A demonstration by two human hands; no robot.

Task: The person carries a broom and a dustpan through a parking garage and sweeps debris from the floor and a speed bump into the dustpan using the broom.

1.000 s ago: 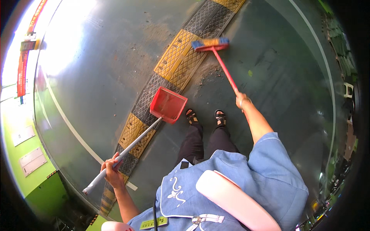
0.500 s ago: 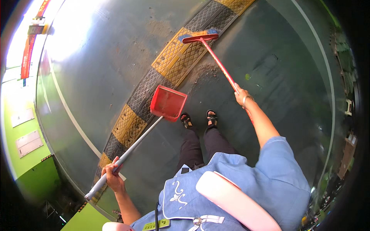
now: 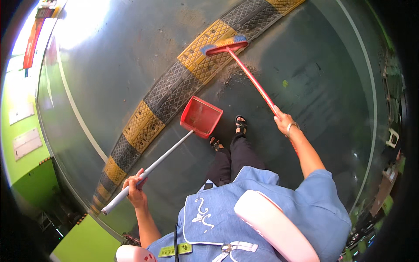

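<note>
My left hand point(image 3: 136, 188) is wrapped round the grey handle of a long-handled red dustpan point(image 3: 201, 116). The pan lies near the floor just ahead of my feet, close to the speed bump, with a little dirt showing inside. At the right, my right hand point(image 3: 284, 122) grips the red pole of a broom point(image 3: 253, 78). The broom's head, with blue and orange bristles, is over the yellow part of the speed bump point(image 3: 174, 83). A small heap of dirt point(image 3: 238, 73) sits on the floor beside the bump, partly behind the broom pole.
The black and yellow speed bump runs diagonally across the dark green floor. Loose dust point(image 3: 192, 18) is scattered beyond it. A green wall point(image 3: 26, 157) stands at the left, with white floor lines on both sides. A white stool-like object point(image 3: 392, 138) is at the far right.
My view has shifted with a step forward of one foot. The dustpan now appears farther right, nearer the dirt heap. The broom head stays over the bump, tilted so more bristles show.
</note>
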